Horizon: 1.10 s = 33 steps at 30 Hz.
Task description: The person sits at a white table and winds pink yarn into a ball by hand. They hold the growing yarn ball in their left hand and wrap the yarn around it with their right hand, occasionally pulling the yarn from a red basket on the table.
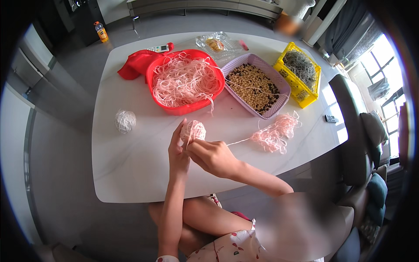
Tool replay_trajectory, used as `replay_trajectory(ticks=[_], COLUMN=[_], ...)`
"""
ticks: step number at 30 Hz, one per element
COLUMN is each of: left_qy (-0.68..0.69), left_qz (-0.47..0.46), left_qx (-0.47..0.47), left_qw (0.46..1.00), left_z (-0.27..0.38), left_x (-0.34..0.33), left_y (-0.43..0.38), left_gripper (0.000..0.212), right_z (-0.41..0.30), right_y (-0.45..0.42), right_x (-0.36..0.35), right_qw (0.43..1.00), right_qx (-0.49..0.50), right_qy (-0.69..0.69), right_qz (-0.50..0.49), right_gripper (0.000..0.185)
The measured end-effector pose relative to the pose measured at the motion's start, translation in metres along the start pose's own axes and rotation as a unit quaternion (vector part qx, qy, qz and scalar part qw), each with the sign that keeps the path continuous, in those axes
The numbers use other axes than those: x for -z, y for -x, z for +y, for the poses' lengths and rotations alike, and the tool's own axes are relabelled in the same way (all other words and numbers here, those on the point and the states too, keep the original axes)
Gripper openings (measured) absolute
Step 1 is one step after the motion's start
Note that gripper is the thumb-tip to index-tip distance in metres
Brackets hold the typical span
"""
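A ball of pale pink yarn (195,129) sits in my left hand (178,144), just above the near part of the table. My right hand (211,156) pinches the strand of yarn against the near side of the ball. From behind that hand the strand (239,142) runs right to a loose pink tangle (276,133) on the tabletop. Beyond the ball stands a red plastic basin (183,110) heaped with loose pink yarn (186,80). A finished-looking ball of whitish yarn (125,121) rests apart on the left.
A lilac plastic basket (283,78) holds tan and dark beads (252,86). Right of it, a yellow crate (299,96) contains grey stringy material (299,67). Red cloth (136,65), a white remote (158,48), a clear plastic tray (226,44) and a dark remote (331,118) lie on the white table (137,177).
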<state>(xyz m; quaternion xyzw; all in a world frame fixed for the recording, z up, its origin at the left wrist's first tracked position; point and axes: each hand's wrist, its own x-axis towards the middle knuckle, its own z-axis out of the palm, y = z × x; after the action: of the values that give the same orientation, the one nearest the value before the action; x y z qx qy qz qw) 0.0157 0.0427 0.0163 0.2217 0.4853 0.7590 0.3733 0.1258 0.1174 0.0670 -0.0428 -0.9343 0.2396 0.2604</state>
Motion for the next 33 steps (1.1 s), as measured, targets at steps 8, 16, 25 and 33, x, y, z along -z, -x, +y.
replay_trajectory(ticks=[8,16,25,33], left_qy=[0.088,0.250,-0.055,0.129], left_qz=[-0.015,-0.080,-0.129,-0.057], left_qx=[0.031,0.057,0.067,0.068], left_qw=[0.996,0.963,0.988,0.988], left_z=[0.021,0.032,0.014,0.022], left_x=[0.001,0.015,0.016,0.006], left_y=[0.007,0.006,0.002,0.006], left_gripper=[0.062,0.077,0.067,0.067], right_z=[0.019,0.053,0.046,-0.013], right_y=[0.012,0.016,-0.014,0.001], right_x=[-0.010,0.031,0.036,-0.001], right_qw=[0.979,0.964,0.916,0.999], right_qx=[0.099,-0.193,-0.250,-0.041], right_qy=[0.177,-0.179,-0.314,-0.009], right_qz=[0.003,-0.042,-0.028,0.034], right_gripper=[0.036,0.013,0.023,0.010])
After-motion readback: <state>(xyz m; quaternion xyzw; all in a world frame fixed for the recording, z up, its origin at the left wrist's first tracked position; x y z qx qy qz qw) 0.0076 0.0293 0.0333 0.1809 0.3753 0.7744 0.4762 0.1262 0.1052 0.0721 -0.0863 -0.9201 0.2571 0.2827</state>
